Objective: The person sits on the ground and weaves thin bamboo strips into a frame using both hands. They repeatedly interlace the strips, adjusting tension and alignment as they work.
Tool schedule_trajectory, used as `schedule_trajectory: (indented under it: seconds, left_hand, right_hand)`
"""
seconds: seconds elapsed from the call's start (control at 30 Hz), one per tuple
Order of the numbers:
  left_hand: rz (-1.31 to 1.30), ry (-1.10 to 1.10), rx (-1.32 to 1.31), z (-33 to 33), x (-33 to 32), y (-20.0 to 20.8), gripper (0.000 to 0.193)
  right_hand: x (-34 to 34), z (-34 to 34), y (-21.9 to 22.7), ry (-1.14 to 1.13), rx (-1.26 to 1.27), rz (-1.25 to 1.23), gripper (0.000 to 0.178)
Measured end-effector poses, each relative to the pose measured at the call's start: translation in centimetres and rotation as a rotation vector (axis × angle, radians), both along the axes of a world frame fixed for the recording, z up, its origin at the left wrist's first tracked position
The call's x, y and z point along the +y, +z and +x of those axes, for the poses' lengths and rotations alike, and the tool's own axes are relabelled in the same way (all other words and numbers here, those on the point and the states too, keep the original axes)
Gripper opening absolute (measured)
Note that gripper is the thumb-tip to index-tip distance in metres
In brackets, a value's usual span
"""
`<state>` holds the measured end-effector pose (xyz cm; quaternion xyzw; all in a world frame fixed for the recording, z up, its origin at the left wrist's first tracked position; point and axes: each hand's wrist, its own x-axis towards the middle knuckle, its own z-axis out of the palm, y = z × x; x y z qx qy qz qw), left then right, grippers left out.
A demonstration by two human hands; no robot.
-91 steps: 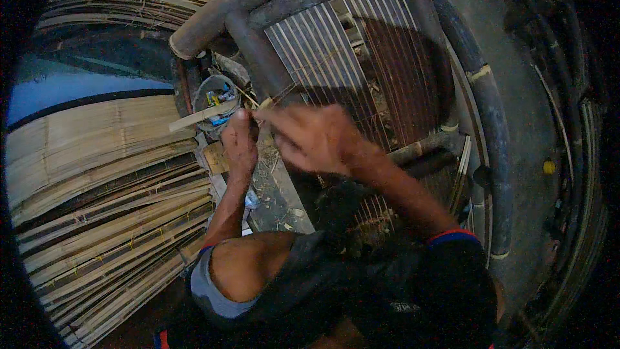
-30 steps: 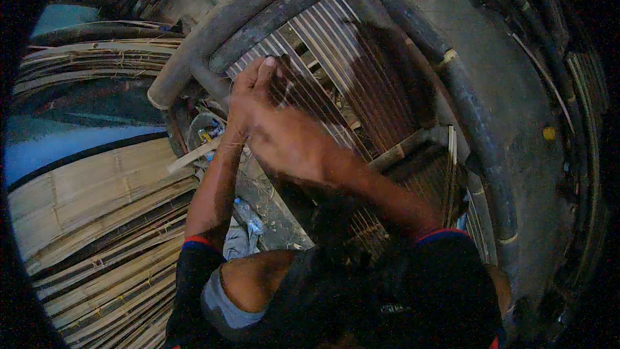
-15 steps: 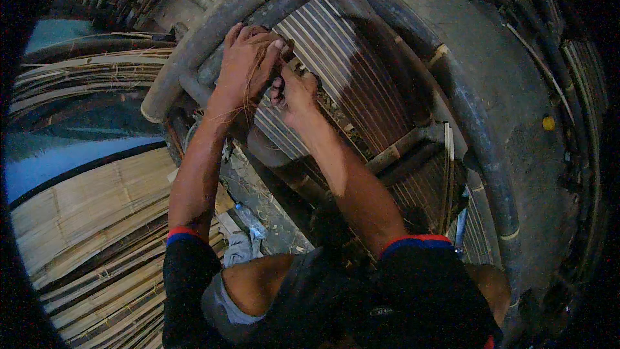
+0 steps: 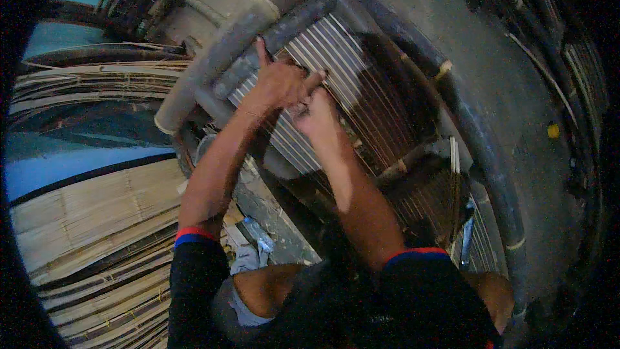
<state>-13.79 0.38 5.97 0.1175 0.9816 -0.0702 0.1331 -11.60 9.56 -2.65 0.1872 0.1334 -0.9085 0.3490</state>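
My left hand (image 4: 282,84) is over the top part of a panel of narrow pale slats (image 4: 345,48), set in a frame of thick dark bamboo poles (image 4: 290,22). One of its fingers stretches toward the upper pole; the others curl down, and their tips are hidden. Closed and pressed against it from below right is my right hand (image 4: 321,115), at a dark gap between the slats. Whatever the two hands pinch between them is too small and dark to make out.
Flat split-bamboo strips (image 4: 97,200) are stacked at the left, below a blue surface (image 4: 84,168). Near my leg lie a clear plastic bottle (image 4: 259,236) and a grey cloth (image 4: 247,260). Loose pale sticks (image 4: 454,155) lean on the frame. A small yellow object (image 4: 553,131) is on the floor.
Both hands have moved right and slightly down, off the upper pole and onto the slats. A left finger now sticks out. The whole view has shifted slightly.
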Motion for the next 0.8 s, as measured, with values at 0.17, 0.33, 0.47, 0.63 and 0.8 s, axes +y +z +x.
schedule_trajectory:
  seconds: [0.17, 0.33, 0.47, 0.63, 0.8]
  left_hand:
    - [0.112, -0.005, 0.058, 0.3, -1.5, -1.0, 0.081]
    - [0.326, 0.018, 0.007, 0.3, -0.6, 0.7, 0.086]
    - [0.449, 0.139, 0.143, 0.8, -1.4, -0.5, 0.086]
    - [0.448, 0.206, -0.067, 0.1, -2.0, 0.6, 0.086]
    - [1.571, 0.631, -0.108, -0.7, -3.0, 6.3, 0.078]
  right_hand:
    - [0.7, -0.2, 0.5, 0.159, -0.004, 0.165, 0.021]
    - [4.2, 0.8, -1.3, 0.323, 0.937, 1.087, 0.027]
    - [6.0, 1.1, 1.3, 0.365, 1.578, 1.645, 0.035]
    - [7.4, 0.4, 3.8, 0.491, 1.554, 1.603, 0.036]
    - [9.2, 0.1, 2.9, 0.554, 1.509, 1.687, 0.027]
